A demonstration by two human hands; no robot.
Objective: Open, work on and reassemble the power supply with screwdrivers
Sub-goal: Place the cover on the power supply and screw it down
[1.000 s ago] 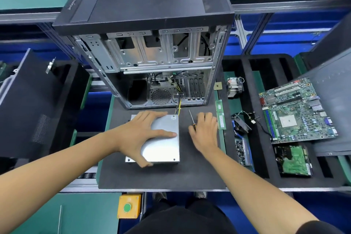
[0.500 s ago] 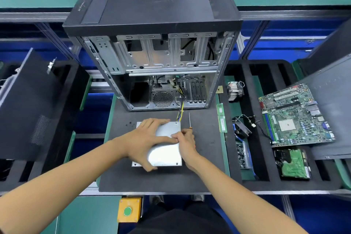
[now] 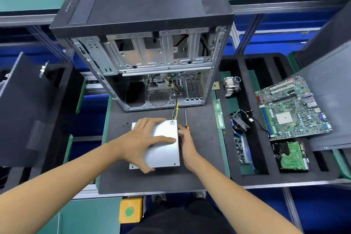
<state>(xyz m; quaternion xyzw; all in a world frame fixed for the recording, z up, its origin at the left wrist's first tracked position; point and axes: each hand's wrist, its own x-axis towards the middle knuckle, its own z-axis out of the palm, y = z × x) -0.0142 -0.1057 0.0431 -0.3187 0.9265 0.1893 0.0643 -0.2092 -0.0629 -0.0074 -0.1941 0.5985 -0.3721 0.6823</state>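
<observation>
Hands flank a power supply at the mat's centre, six o'clock of the open case: left hand spread flat on top, right hand fingers against its three-o'clock side, grasp unclear. Screwdriver lies alongside. Rigid, weighty, slick steel; best gripped by opposite edges.

Power supply lies on desk, in front of open PC case. Left hand rests on top; right hand against its right side. Screwdriver just right of it. Motherboard far right, w/ hard drive in front.
</observation>
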